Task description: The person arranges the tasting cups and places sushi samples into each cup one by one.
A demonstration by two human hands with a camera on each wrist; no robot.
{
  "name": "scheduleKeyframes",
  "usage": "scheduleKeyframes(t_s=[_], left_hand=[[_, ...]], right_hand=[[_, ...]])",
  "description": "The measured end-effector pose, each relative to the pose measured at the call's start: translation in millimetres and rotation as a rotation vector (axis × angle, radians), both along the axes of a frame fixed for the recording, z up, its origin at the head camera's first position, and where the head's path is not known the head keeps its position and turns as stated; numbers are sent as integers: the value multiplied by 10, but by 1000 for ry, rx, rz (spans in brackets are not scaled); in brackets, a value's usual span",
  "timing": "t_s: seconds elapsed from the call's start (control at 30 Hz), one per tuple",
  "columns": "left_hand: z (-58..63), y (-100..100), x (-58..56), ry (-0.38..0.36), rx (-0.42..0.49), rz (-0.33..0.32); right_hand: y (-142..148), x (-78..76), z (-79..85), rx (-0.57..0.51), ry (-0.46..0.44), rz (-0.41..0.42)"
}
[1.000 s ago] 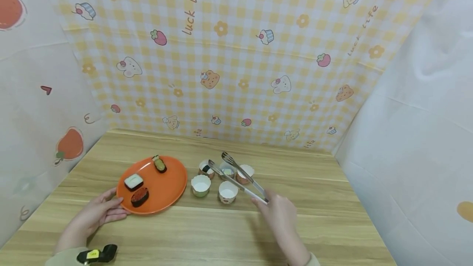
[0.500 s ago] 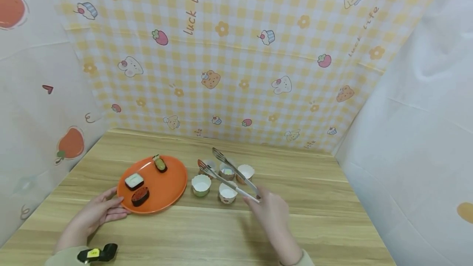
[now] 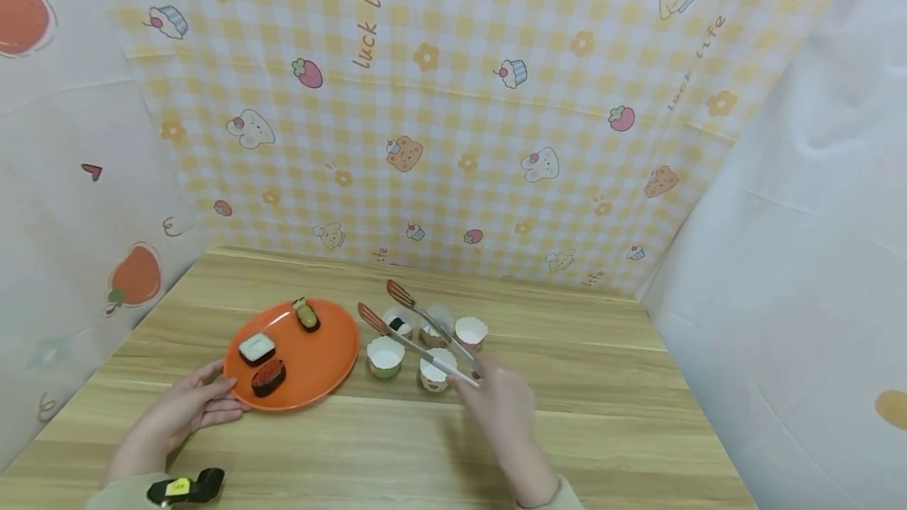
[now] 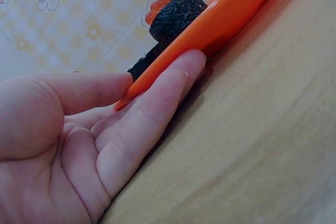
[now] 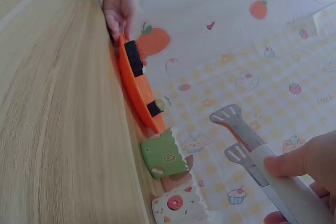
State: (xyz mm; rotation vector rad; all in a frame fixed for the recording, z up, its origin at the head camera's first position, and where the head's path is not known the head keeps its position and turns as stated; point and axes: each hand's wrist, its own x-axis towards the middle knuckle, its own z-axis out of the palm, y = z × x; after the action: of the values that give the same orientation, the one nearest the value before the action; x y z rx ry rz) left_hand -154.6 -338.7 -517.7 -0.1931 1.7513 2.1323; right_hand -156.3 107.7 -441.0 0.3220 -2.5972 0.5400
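My left hand (image 3: pixel 191 402) grips the left rim of an orange oval plate (image 3: pixel 319 372), thumb on top and fingers underneath, as the left wrist view also shows. On the plate lie a sushi piece with orange roe (image 3: pixel 268 377), a white-topped sushi piece (image 3: pixel 257 348) and a greenish-topped sushi piece (image 3: pixel 307 315). My right hand (image 3: pixel 499 408) holds metal serving tongs (image 3: pixel 446 366) with white handles. The tongs' slotted tips stand apart above the cups, pointing left, with nothing between them. In the right wrist view, the thumb presses on the tongs' handle (image 5: pixel 283 187).
Several paper cups stand right of the plate, among them a green cup (image 3: pixel 385 359) and a front white patterned cup (image 3: pixel 434 375). A black-and-white piece (image 3: pixel 398 323) sits in the back left cup. The tongs partly cover the back middle cup. A patterned cloth (image 3: pixel 453 140) hangs behind the table.
My right hand has moved left with the tongs, whose tips have passed from above the back cups toward the plate. My left hand and the plate have stayed put.
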Motion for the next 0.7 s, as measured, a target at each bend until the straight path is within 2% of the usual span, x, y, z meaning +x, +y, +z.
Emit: scheduleKeyframes(t_s=[0.2, 0.7], left_hand=[[-7, -9, 3, 17, 4, -14], [-5, -8, -9, 16, 12, -19]], right_hand=[[-109, -18, 5, -31, -34, -16], [-373, -31, -108, -31, -32, 19]])
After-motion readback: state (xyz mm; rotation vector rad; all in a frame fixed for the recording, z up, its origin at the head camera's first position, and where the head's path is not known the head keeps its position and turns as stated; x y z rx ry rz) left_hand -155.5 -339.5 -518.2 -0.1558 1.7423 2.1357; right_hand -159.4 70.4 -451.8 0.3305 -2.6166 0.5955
